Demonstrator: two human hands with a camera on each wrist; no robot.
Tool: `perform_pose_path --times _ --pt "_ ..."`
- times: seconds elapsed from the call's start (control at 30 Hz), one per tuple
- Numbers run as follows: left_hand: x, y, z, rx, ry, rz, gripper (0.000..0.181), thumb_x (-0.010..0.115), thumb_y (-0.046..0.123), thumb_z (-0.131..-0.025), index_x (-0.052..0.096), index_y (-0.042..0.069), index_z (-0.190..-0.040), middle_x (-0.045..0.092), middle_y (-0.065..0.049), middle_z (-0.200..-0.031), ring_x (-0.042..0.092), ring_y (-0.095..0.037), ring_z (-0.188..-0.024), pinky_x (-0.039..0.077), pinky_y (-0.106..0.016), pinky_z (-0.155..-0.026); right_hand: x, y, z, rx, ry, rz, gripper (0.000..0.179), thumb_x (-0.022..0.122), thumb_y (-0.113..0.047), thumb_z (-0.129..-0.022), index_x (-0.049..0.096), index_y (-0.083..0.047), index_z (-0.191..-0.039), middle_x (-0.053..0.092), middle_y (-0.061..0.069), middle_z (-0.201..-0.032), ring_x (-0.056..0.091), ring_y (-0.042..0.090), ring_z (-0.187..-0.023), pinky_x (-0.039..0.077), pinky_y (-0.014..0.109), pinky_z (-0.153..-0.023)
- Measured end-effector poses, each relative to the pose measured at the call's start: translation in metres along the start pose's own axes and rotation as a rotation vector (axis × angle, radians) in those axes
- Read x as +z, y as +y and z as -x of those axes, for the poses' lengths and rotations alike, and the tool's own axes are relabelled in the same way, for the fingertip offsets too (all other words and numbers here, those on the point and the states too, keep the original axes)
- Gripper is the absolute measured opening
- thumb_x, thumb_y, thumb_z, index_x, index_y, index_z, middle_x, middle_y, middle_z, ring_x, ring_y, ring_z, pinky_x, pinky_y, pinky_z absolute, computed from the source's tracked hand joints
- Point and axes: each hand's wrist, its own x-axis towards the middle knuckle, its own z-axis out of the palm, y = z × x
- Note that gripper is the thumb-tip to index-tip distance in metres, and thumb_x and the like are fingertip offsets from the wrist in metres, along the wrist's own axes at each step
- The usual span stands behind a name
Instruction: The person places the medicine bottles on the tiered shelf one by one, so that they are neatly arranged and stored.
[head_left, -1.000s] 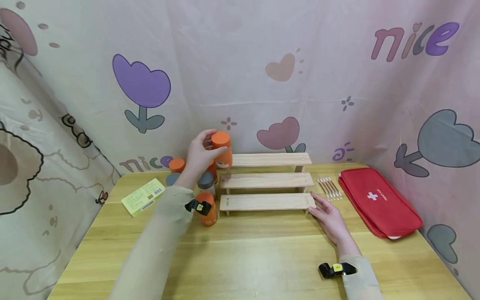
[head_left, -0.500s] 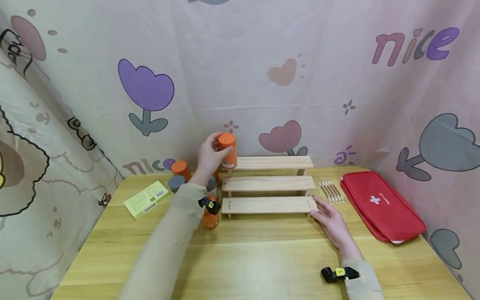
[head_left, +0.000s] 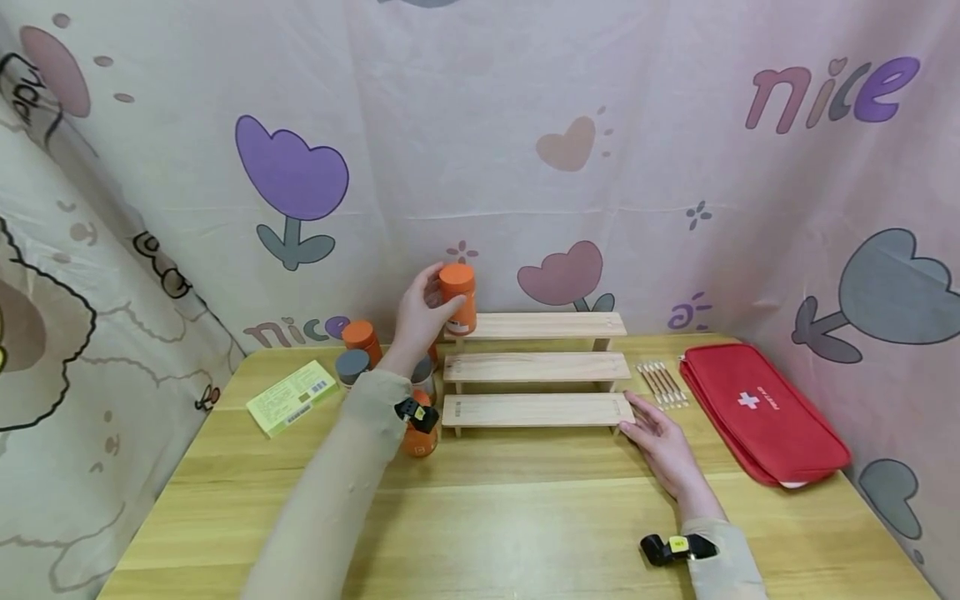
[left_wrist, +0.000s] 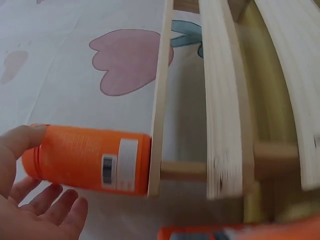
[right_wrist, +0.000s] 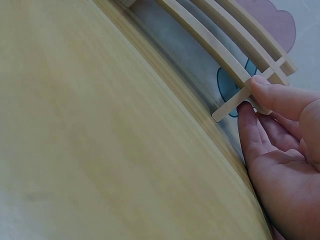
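Observation:
At the left end of the three-step wooden shelf, an orange bottle stands upright on the top step. My left hand holds it near the cap, thumb on one side and fingers on the other. In the left wrist view, the base of this bottle meets the top board, and its label with a barcode faces the camera. My right hand pinches the right end of the lowest step. The right wrist view has the thumb on top of the board and fingers underneath.
Left of the shelf stand an orange-capped bottle, a grey-capped bottle and another orange bottle, some partly behind my left arm. A yellow-green box lies farther left. Cotton swabs and a red first-aid pouch lie right.
My left hand has moved slightly right with the orange bottle, then stayed nearly still over the top step's left end. The right hand keeps its hold on the shelf. The head view shifted a little.

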Motion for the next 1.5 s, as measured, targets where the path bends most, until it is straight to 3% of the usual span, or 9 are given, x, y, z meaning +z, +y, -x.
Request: perform_pose_path --times 0.17,0.5,0.6,0.83,1.07,1.27,1.5 --pt "-0.016 -0.002 0.015 0.013 -0.029 -0.043 0.064 0.071 0.019 -0.088 0.041 0.013 -0.144 0.046 -0.006 -0.142 0.045 -0.023 -0.128 0.040 -0.040 -0.104 0.002 -0.002 0.000 -0.001 -0.006 -0.012 0.066 0.060 -0.002 -0.093 0.025 0.002 -0.149 0.014 0.025 -0.154 0.052 -0.002 -0.110 0.046 0.019 -0.091" --pt "-0.040 -0.029 0.059 0.066 -0.146 -0.195 0.050 0.072 0.016 -0.086 0.054 0.011 -0.132 0.058 -0.010 -0.125 0.055 -0.028 -0.113 0.047 -0.045 -0.095 0.003 -0.001 0.001 -0.013 -0.018 -0.031 0.066 0.059 0.000 -0.093 0.024 0.004 -0.148 0.013 0.028 -0.153 0.053 -0.001 -0.111 0.046 0.019 -0.091" --pt "-0.045 -0.037 0.074 0.067 -0.178 -0.184 0.045 0.073 0.013 -0.085 0.058 0.012 -0.127 0.061 -0.009 -0.120 0.058 -0.027 -0.108 0.048 -0.045 -0.093 0.001 -0.001 0.001 -0.014 -0.015 -0.027 0.066 0.059 0.000 -0.093 0.024 0.003 -0.148 0.013 0.027 -0.153 0.054 0.000 -0.111 0.046 0.019 -0.091" --pt "-0.055 -0.058 0.102 0.117 -0.243 -0.153 0.047 0.075 0.010 -0.083 0.059 0.002 -0.127 0.061 -0.016 -0.121 0.056 -0.030 -0.110 0.045 -0.048 -0.096 0.000 -0.002 0.001 -0.002 -0.009 -0.011 0.066 0.060 -0.003 -0.093 0.025 0.001 -0.149 0.012 0.028 -0.153 0.053 -0.002 -0.111 0.045 0.019 -0.093" --pt "-0.057 -0.072 0.116 0.024 -0.280 -0.138 0.050 0.073 0.026 -0.086 0.057 0.009 -0.131 0.059 -0.008 -0.126 0.055 -0.026 -0.112 0.044 -0.046 -0.096 0.000 -0.002 -0.001 0.009 0.002 -0.006 0.066 0.061 -0.004 -0.093 0.026 -0.001 -0.149 0.014 0.026 -0.154 0.053 -0.002 -0.111 0.045 0.020 -0.093" --pt "-0.055 -0.074 0.122 -0.055 -0.272 -0.139 0.047 0.068 0.025 -0.090 0.056 0.008 -0.133 0.059 -0.009 -0.124 0.055 -0.025 -0.111 0.044 -0.044 -0.095 0.000 -0.001 -0.002 0.008 -0.002 -0.003 0.066 0.060 -0.004 -0.093 0.026 -0.001 -0.149 0.013 0.025 -0.154 0.052 -0.003 -0.111 0.044 0.019 -0.094" --pt "-0.056 -0.049 0.131 -0.048 -0.296 -0.119 0.048 0.066 0.015 -0.091 0.051 0.000 -0.134 0.056 -0.016 -0.129 0.053 -0.030 -0.114 0.043 -0.046 -0.097 0.001 0.000 -0.002 0.000 -0.009 -0.008 0.066 0.060 -0.003 -0.093 0.026 0.001 -0.149 0.013 0.026 -0.154 0.051 -0.003 -0.112 0.045 0.019 -0.093"
